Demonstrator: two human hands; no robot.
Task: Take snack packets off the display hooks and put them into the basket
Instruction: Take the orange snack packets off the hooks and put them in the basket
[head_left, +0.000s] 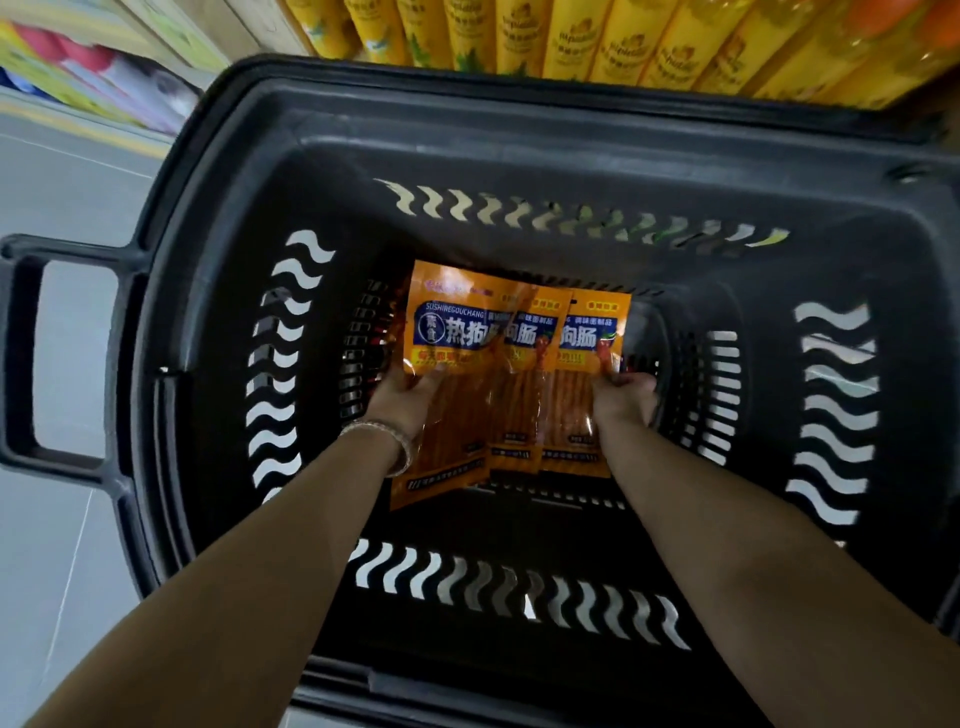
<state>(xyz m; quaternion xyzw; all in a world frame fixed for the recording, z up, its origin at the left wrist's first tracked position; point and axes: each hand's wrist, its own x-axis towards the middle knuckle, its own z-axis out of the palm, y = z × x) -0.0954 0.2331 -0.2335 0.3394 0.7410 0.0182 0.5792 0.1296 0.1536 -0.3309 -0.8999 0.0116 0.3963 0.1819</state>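
Note:
Three orange snack packets (511, 364) with blue labels lie overlapping, fanned side by side, low inside the black plastic basket (519, 156). My left hand (408, 395), a bracelet on its wrist, grips the left edge of the leftmost packet. My right hand (623, 397) grips the right edge of the rightmost packet. Both forearms reach down into the basket from the near side. I cannot tell whether the packets touch the basket floor.
The basket has slotted walls and a side handle (31, 353) on the left. A row of yellow bottles (597, 41) stands on a shelf beyond its far rim. Grey floor (62, 519) lies to the left, with colourful goods (104, 78) at the upper left.

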